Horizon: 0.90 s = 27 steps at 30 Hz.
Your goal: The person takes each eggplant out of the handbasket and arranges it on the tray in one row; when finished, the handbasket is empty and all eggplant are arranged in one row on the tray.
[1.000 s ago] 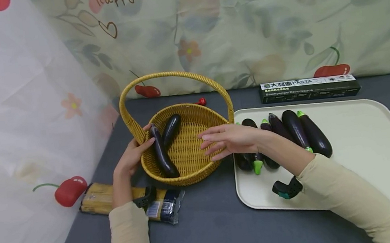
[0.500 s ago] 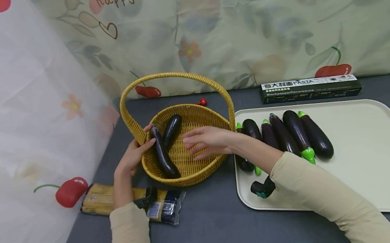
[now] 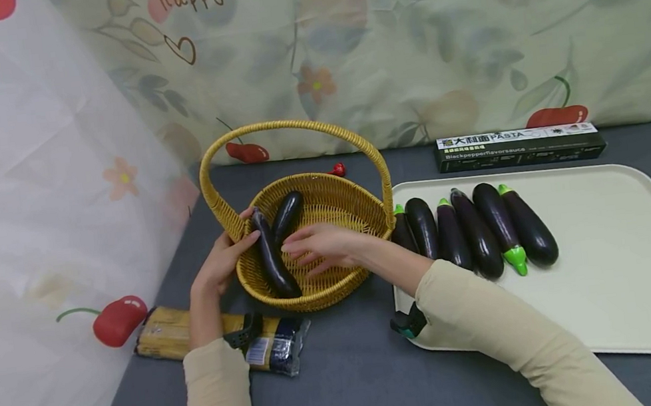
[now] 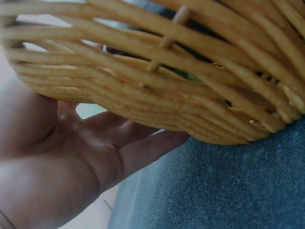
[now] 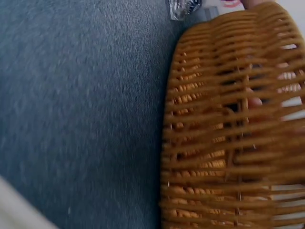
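A yellow wicker basket (image 3: 336, 297) with a tall arched handle stands in the middle of the head view. Inside it lie a long dark eggplant (image 3: 275, 265) along the left wall and a shorter eggplant (image 3: 287, 214) behind that one. My left hand (image 3: 216, 261) grips the basket's left rim, thumb over the edge beside the long eggplant; from the left wrist view its fingers reach along the outer weave. Over the basket's interior my right hand (image 3: 327, 244) extends with loosely bent fingers, holding nothing visible. Only woven wall (image 5: 228, 143) and tabletop fill most of the right wrist view.
To the right, a cream tray (image 3: 608, 251) carries a row of several eggplants (image 3: 476, 233). A black pasta box (image 3: 518, 149) lies behind it. Below my left hand is a bag of pasta (image 3: 165, 332). A small red object (image 3: 338, 170) sits behind the basket.
My right hand has moved left from the tray side of the basket, further over its interior toward the eggplants. The left hand and basket have stayed in place.
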Available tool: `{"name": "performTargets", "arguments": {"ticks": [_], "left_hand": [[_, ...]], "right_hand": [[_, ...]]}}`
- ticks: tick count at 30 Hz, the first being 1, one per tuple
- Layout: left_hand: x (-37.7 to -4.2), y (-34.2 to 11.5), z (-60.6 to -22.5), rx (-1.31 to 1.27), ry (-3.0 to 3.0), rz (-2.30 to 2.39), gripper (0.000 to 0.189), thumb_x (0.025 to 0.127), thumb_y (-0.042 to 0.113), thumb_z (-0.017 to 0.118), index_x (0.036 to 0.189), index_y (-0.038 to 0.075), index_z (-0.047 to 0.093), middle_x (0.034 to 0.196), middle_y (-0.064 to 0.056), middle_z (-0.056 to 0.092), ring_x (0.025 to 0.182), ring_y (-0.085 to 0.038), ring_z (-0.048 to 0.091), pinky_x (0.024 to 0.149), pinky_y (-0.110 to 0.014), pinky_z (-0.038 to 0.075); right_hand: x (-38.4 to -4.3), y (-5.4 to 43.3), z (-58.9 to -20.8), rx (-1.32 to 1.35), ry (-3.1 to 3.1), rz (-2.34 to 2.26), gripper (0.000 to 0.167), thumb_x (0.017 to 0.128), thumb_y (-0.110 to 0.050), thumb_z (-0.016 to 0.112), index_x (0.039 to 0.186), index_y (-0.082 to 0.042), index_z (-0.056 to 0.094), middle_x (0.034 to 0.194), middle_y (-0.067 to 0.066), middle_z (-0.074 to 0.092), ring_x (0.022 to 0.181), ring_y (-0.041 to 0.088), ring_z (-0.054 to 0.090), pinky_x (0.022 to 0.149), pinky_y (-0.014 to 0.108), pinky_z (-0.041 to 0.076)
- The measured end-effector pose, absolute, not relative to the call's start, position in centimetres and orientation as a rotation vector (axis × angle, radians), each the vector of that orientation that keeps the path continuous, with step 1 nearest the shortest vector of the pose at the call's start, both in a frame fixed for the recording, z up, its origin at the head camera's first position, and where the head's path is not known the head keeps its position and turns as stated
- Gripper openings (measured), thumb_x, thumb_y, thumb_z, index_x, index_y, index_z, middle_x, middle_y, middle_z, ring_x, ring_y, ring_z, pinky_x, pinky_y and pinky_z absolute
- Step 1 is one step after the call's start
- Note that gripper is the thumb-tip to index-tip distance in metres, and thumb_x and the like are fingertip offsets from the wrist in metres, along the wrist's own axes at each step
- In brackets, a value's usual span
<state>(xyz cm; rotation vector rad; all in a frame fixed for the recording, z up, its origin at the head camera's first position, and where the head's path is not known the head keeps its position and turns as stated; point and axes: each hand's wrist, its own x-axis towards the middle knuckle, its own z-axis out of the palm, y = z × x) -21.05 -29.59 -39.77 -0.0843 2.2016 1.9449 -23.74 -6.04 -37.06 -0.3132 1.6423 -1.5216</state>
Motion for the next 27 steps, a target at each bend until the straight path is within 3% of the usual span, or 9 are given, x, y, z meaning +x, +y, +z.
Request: {"name": "performTargets", "arguments": {"ticks": [11,18,27], "left_hand": [[-21.1,-29.6,-39.9,-0.053,2.195,1.953,0.064,0.097,0.029,0.057,0.153,0.027,0.024,0.136,-0.020,0.042,0.100,-0.019,0.060,0.078,-0.033,0.052],[-21.1,-29.7,-39.9,-0.060,2.201,1.947,0.064,0.098,0.029,0.057,0.153,0.026,0.024,0.137,-0.019,0.042,0.102,-0.019,0.059,0.078,-0.033,0.052],[-21.1,-29.7,-39.9,-0.050,2.200,1.948,0.063,0.098,0.028,0.056,0.153,0.026,0.024,0.143,-0.016,0.037,0.117,-0.029,0.050,0.082,-0.030,0.050]], "right_hand": [[-23.2,-7.9,-37.7,-0.287,1.653,-1.494,0.050,0.098,-0.024,0.058,0.141,-0.005,0.043,0.128,0.013,0.052,0.118,0.031,0.050,0.089,0.046,0.047],[-23.0,-8.9,-38.3,-0.273,1.718,-1.462,0.057,0.095,-0.025,0.061,0.144,-0.006,0.039,0.131,0.016,0.048,0.119,0.032,0.050,0.085,0.045,0.049],[-22.4,-10.0,-38.5,-0.322,1.953,-1.385,0.058,0.087,-0.026,0.073,0.135,-0.005,0.050,0.114,0.012,0.054,0.102,0.026,0.059,0.074,0.039,0.053]]}}
